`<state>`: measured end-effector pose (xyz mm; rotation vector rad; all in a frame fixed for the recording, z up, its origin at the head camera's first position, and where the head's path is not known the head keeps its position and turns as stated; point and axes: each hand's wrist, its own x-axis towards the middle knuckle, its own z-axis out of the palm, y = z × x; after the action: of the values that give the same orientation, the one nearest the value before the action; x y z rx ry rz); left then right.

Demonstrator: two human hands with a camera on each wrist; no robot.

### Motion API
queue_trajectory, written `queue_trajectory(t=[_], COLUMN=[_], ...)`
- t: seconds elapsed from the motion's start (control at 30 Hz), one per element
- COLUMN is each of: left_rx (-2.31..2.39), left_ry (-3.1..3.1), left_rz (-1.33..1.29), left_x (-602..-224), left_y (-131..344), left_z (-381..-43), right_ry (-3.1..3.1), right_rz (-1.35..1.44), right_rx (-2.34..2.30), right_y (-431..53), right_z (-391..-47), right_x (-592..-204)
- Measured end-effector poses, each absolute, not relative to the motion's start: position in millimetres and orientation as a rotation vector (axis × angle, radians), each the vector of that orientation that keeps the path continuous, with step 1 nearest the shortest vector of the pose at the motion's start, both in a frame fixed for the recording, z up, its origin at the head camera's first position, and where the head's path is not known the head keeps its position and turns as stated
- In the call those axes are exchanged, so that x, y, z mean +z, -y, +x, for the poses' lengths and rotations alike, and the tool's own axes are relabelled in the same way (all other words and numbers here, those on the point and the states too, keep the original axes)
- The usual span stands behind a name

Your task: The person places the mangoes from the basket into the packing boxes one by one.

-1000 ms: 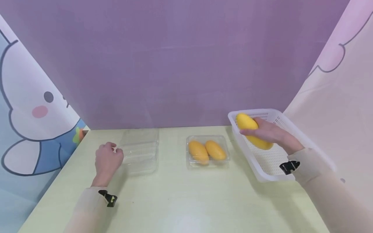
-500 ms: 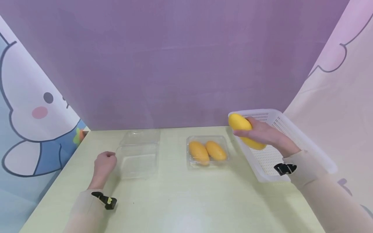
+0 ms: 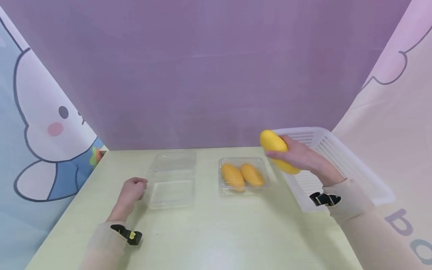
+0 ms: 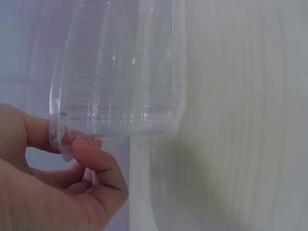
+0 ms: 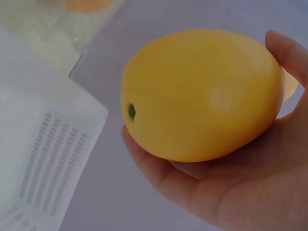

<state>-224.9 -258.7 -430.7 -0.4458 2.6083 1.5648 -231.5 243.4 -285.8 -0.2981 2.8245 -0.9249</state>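
Note:
In the left wrist view, my left hand (image 4: pixel 72 178) pinches the rim of a clear plastic clamshell box (image 4: pixel 120 72) between thumb and fingers. The head view has this box (image 3: pixel 172 193) on the table's left side, lid raised at the back and nothing inside. My right hand (image 3: pixel 298 153) grips yellow mangoes above the basket's near-left rim. One mango (image 5: pixel 202 96), with a green stem spot, fills the right wrist view; a bit of a second yellow one (image 5: pixel 290 86) shows behind it. Between the hands sits another clear box (image 3: pixel 243 189) holding two mangoes (image 3: pixel 233 177).
A white perforated plastic basket (image 3: pixel 357 168) stands at the table's back right, below my right forearm. Behind the pale table (image 3: pixel 202 232) rises a purple panel (image 3: pixel 216 75). Cartoon-printed sheets (image 3: pixel 44 131) flank both sides.
My right hand has carried the mangoes left, from over the basket to its left rim. My left hand has taken the empty box's edge; the box lies flatter, with its lid raised behind.

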Motion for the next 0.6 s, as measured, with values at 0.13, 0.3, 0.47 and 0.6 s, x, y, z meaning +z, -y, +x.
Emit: queue_trajectory(t=[0.13,0.3,0.47,0.6], left_rx=[1.59,1.663,1.735,1.735], left_ry=[-2.573,-2.5,-2.426,-2.417], left_rz=[-0.447,-0.43,-0.389,-0.365], left_x=[-432.3,-432.7,-432.3,-432.0], left_y=[250.6,242.4,235.4,230.7], left_z=[-223.1,-219.7,-216.7,-214.4], right_ry=[-2.808,-2.819,-2.84,-2.859], right_rz=[-0.312,-0.333,-0.361,-0.433], right_rx=[-0.975,-0.969,-0.958,-0.986], right_y=[-235.4,-227.8,-219.8,-210.4], right_z=[-230.3,-229.9,-228.9,-228.2], right_x=[-286.9,-290.6,-293.5,-296.7])
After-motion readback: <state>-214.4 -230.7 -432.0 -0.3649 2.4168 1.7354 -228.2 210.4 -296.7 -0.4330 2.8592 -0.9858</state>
